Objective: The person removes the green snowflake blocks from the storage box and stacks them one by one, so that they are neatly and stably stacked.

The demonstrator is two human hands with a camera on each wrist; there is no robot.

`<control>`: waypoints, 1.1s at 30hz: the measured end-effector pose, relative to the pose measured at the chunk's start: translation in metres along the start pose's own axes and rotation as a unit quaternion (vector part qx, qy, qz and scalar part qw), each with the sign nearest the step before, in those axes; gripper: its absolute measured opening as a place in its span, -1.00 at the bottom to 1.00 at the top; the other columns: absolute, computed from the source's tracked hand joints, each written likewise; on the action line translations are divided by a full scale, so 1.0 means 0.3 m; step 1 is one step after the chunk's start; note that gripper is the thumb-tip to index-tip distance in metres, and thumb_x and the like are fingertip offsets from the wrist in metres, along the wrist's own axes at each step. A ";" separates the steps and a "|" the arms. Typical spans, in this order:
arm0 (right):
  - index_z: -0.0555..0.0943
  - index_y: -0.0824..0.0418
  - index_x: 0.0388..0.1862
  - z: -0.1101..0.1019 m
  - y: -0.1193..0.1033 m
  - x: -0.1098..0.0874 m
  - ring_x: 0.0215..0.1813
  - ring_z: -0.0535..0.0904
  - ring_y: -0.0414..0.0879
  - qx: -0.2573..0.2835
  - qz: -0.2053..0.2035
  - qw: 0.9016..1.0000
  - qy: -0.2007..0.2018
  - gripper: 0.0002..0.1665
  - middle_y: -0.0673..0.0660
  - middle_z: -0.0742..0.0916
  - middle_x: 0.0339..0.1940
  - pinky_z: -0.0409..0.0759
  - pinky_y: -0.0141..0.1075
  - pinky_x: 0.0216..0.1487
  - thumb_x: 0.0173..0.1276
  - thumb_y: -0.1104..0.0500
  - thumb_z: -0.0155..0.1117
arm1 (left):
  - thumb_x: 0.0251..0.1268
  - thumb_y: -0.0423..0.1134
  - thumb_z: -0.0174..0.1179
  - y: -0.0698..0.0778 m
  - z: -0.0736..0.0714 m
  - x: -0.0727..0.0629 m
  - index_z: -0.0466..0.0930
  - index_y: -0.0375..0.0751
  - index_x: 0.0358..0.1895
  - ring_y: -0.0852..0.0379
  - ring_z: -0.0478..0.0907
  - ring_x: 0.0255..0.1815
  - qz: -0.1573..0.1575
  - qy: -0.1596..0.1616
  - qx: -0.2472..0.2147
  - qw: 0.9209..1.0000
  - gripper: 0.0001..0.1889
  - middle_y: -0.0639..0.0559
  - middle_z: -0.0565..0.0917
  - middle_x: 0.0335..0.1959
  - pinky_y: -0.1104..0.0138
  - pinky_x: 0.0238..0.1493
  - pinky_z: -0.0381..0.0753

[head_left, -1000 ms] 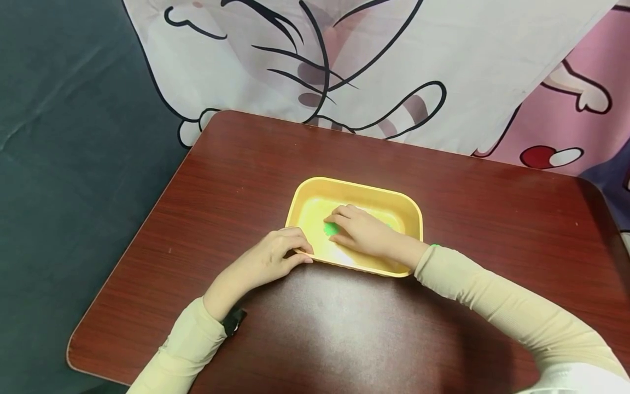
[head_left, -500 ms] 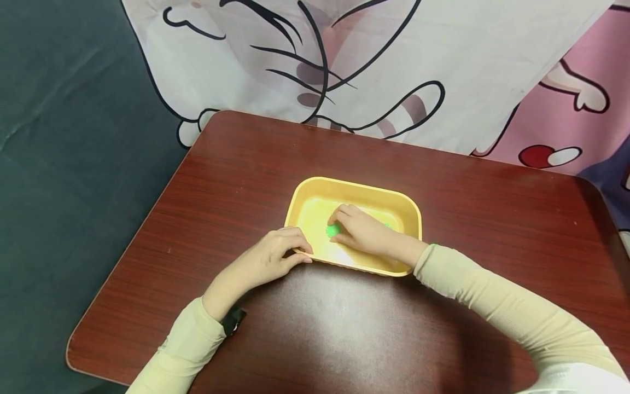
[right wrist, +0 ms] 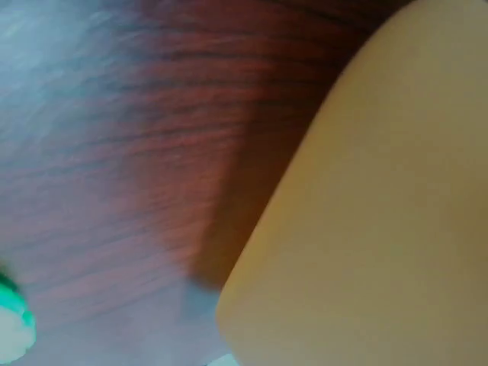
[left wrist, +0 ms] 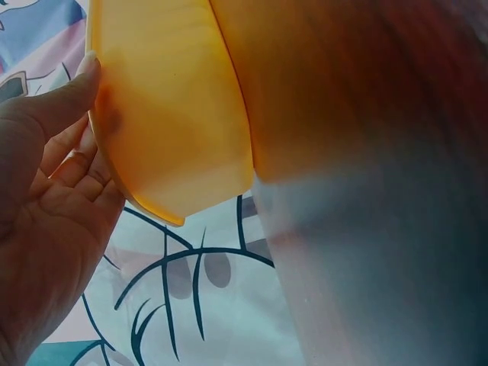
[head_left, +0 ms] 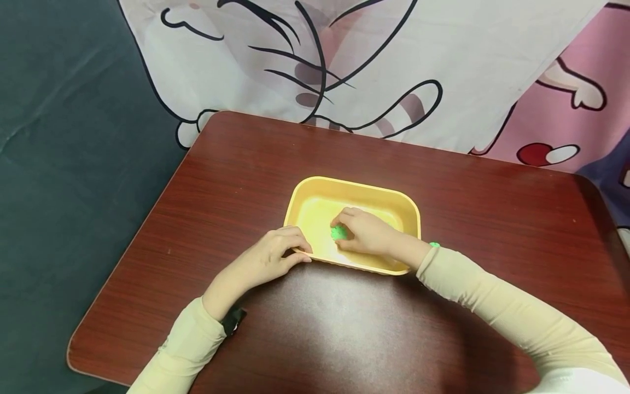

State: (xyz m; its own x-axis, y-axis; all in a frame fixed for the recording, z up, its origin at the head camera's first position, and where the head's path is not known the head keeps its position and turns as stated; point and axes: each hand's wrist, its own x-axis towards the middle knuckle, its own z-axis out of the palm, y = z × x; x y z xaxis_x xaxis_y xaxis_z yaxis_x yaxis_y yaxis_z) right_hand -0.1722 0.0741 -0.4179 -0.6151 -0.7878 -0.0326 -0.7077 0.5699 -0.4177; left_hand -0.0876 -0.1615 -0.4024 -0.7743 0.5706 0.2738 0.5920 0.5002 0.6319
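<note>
A yellow plastic bin (head_left: 410, 216) stands on the table. My left hand (head_left: 273, 254) pinches its near-left rim between thumb and fingers; in the left wrist view the thumb of the left hand (left wrist: 61, 168) lies on the outside of the bin wall (left wrist: 168, 107). Inside the bin, my right hand (head_left: 369, 232) holds a small green object (head_left: 338, 232) between thumb and fingers, near the floor of the bin. Its kind is too small and covered to tell. The right wrist view shows only the outer wall of the bin (right wrist: 366, 213), not the fingers.
Another green thing (head_left: 434, 244) shows beside the right sleeve, outside the bin; a green-edged pale piece (right wrist: 14, 328) sits at the corner of the right wrist view. A printed cloth (head_left: 384, 65) hangs behind the dark red wooden table (head_left: 236, 164).
My right hand has shifted slightly right and nearer with the green object. A green bit seen behind that hand earlier is now out of sight. The left hand stays on the rim.
</note>
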 end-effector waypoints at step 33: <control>0.67 0.19 -0.18 -0.155 0.086 -0.259 -0.27 0.56 -0.14 0.031 -0.037 0.973 0.224 -0.64 -0.02 0.67 -0.21 0.46 -0.48 -0.33 -0.04 0.22 0.48 | 0.07 -0.29 0.35 0.006 0.007 0.006 0.64 -0.13 -0.36 0.28 0.52 -0.29 0.017 0.013 0.003 1.000 -0.92 0.17 0.60 -0.40 0.43 -0.22 0.53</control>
State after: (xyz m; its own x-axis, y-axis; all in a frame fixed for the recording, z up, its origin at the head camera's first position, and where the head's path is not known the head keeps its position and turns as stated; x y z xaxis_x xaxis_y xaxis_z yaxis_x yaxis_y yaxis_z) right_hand -0.1589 0.1609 -0.3839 -0.6624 -0.6377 0.3932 -0.7425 0.4889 -0.4579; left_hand -0.0873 -0.1582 -0.4022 -0.7592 0.5701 0.3140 0.6192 0.4841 0.6183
